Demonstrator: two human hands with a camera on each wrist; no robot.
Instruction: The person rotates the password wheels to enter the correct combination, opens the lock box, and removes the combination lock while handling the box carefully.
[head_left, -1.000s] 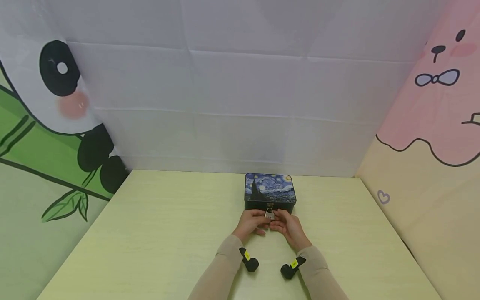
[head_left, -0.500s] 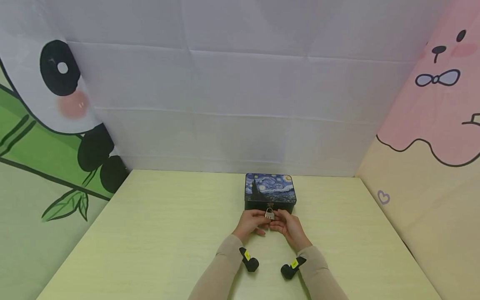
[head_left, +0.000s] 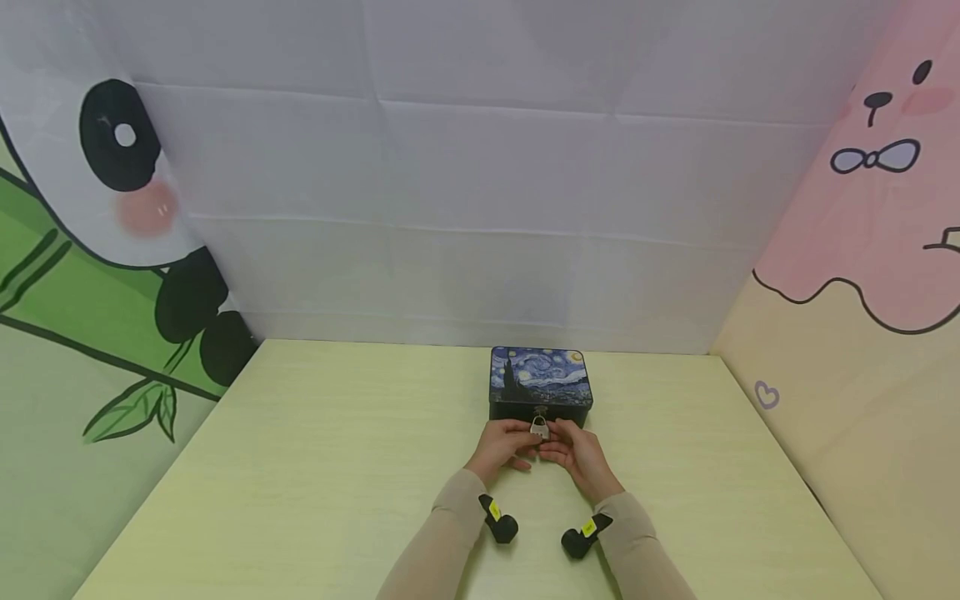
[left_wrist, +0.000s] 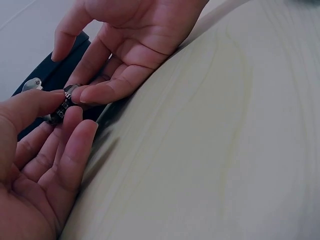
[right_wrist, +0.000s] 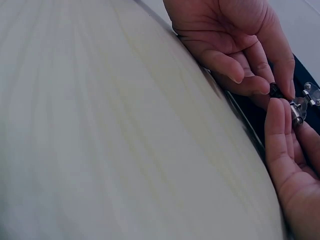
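Note:
A small silver combination padlock hangs from the clasp at the front of a dark tin box whose lid bears a swirling blue night-sky picture. From the left, my left hand pinches the padlock; in the left wrist view its thumb lies on the row of number dials. My right hand holds the lock's right side with bent fingers, seen at the top of the left wrist view. Fingers partly cover the lock body in both wrist views.
The box stands near the back edge of a pale yellow table. Behind it hangs a white cloth, with cartoon-printed panels on the left and right sides. Black wrist cameras sit on both beige sleeves.

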